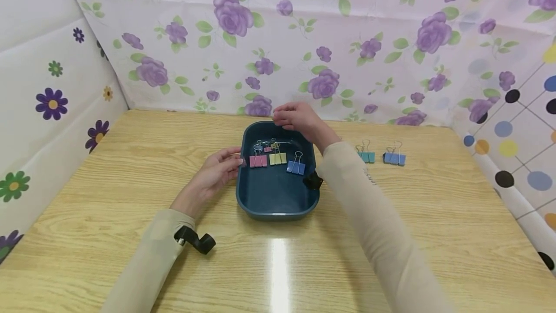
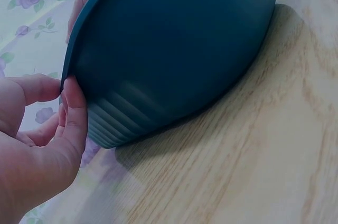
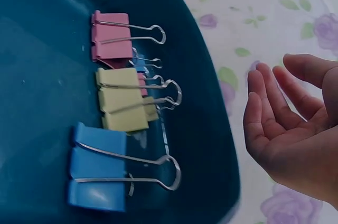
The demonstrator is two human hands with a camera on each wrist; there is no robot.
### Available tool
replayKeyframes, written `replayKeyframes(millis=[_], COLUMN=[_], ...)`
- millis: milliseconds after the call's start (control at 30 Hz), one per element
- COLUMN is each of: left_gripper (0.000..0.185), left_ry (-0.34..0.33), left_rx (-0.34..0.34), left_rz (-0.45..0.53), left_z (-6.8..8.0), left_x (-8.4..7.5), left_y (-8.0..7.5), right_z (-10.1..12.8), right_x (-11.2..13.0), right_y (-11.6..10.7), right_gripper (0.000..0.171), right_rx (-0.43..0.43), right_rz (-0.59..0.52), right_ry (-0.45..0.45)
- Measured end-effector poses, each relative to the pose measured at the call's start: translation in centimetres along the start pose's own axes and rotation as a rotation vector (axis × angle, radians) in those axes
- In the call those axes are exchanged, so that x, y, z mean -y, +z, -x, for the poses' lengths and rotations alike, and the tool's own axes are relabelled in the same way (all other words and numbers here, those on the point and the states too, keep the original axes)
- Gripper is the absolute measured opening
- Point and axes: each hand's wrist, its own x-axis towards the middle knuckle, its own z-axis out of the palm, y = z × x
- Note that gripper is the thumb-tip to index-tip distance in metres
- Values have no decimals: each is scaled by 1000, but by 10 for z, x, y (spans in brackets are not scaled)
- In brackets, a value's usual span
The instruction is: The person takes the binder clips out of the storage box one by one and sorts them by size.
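A dark teal plastic basin stands on the table. My left hand is at its left side; in the left wrist view, the thumb and fingers of that hand pinch the rim. Inside the basin sit a large pink binder clip, a yellow binder clip and a blue binder clip. Several smaller clips stand behind them, partly hidden. Over the far rim hovers my right hand, its fingers loosely bent and holding nothing. The right wrist view shows this hand apart from the basin wall.
To the right of the basin, a teal binder clip and blue binder clips stand on the wooden table; my right sleeve covers part of that area. A flowered cloth hangs behind the table's far edge.
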Motion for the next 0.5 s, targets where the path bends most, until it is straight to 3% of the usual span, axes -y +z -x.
replayKeyframes(millis=[200,500], left_gripper=[44,43], left_ry=[10,12], left_rx=[7,14], left_rz=[15,18], left_z=[0,0], left_x=[1,0], left_y=[-1,-1], right_z=[-5,-6], right_x=[-9,-16], right_y=[14,27], right_gripper=[33,28], right_rx=[31,59], right_rz=[-23,138], right_ry=[14,10])
